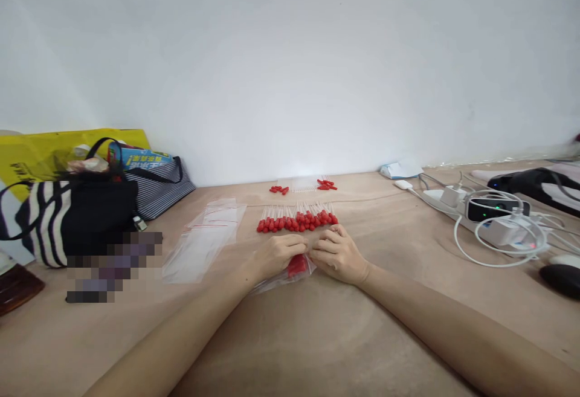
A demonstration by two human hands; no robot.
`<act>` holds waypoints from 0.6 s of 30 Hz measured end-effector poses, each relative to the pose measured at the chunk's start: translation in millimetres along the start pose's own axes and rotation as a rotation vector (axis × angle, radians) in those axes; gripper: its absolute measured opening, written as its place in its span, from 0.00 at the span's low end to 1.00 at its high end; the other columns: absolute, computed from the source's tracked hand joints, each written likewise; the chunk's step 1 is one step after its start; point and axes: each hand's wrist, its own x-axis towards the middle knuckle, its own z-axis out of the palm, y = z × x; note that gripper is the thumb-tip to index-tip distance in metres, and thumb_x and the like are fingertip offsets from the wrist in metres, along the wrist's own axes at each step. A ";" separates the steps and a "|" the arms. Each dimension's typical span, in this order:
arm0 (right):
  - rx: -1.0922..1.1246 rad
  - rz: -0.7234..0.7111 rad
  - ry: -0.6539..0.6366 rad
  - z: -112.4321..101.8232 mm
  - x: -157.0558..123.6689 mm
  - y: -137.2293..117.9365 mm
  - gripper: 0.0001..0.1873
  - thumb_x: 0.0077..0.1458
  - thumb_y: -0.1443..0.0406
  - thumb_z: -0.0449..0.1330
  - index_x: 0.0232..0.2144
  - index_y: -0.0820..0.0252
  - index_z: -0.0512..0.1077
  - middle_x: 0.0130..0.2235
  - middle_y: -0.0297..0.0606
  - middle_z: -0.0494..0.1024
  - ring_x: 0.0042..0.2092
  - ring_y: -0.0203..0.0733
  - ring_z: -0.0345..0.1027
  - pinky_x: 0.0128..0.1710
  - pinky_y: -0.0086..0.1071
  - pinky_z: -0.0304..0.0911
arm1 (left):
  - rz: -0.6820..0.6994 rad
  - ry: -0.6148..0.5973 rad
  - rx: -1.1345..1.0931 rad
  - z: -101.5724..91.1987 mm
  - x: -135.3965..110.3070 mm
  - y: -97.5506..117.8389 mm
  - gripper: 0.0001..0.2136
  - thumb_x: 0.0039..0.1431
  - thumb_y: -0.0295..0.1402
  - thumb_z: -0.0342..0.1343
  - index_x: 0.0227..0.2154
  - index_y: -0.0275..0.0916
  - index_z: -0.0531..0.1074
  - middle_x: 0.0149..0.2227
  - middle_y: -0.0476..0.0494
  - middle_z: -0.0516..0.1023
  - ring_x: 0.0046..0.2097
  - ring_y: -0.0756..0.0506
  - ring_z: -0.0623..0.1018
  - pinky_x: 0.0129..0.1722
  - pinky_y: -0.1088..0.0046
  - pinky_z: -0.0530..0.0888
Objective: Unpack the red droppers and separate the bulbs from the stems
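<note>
The clear bag (295, 267), holding red pieces, lies on the desk (317, 336) just short of the row of red-tipped sticks (296, 222), with the left hand (276, 255) and right hand (338, 255) curled closed, pinching its top edge from either side, apparently to keep the mouth flat and aligned.

Entry: the person is showing two bare forearms, the left forearm (190, 330) and the right forearm (453, 330), both running uncovered as far as the frame is showing them, from the lower edge up to the wrists. The left hand (276, 256) and the right hand (338, 256) are appearing bare as well, with backs and knuckles facing the camera. The wide lens is stretching both forearms, making them look broad near the edge and slim at the wrists. Fingernails are showing too small to tell any detail.
</note>
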 end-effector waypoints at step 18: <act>0.072 -0.112 -0.177 1.4 5.7 2.3 0.13 0.53 0.73 0.46 0.23 0.61 0.67 0.25 0.34 0.70 0.32 0.35 0.56 0.35 0.33 0.48 | 0.003 -0.130 0.001 -3.6 1.1 6.4 0.15 0.58 0.25 0.36 0.24 0.35 0.67 0.31 0.44 0.72 0.33 0.51 0.71 0.33 0.77 0.68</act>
